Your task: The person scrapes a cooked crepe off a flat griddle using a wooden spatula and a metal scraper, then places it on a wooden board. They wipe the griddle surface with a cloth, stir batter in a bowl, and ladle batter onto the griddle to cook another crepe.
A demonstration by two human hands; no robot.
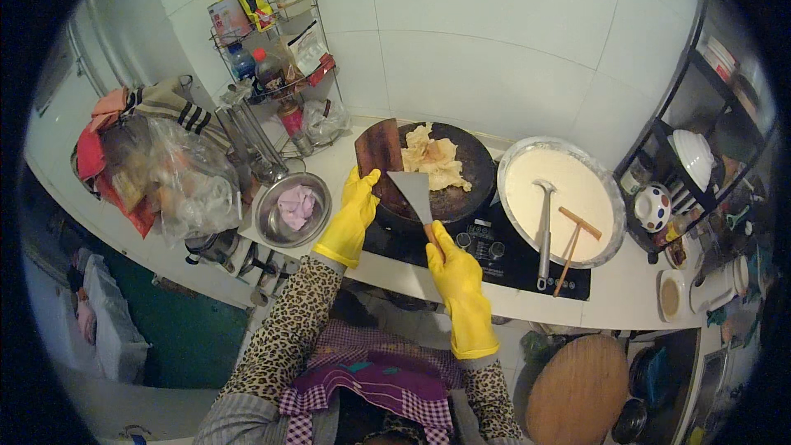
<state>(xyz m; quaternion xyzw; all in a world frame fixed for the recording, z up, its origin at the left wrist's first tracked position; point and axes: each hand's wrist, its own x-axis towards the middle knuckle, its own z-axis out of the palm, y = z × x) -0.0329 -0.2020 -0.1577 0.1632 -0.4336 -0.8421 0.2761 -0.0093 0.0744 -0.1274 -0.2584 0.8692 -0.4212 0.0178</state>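
My left hand (353, 213), in a yellow rubber glove, grips the lower edge of a dark reddish-brown wooden board (381, 149) tilted over the left side of a round black pan (473, 136). In my gloved right hand (456, 269) is the wooden handle of a metal spatula (415, 193), its wide blade by the board's lower corner. Crumpled, pale yellow cooked batter (435, 161) lies in the pan. To the right, a big metal basin of cream-coloured batter (525, 198) holds a metal ladle (545, 228) and a T-shaped wooden spreader (575, 238).
A steel bowl with a pink cloth (296, 207) stands left of the pan. Behind it is a wire rack (318, 12) of bottles and packets. Plastic bags (191, 185) crowd the left counter. A dark dish rack (670, 99) stands at right. Below the counter leans a round wooden board (578, 389).
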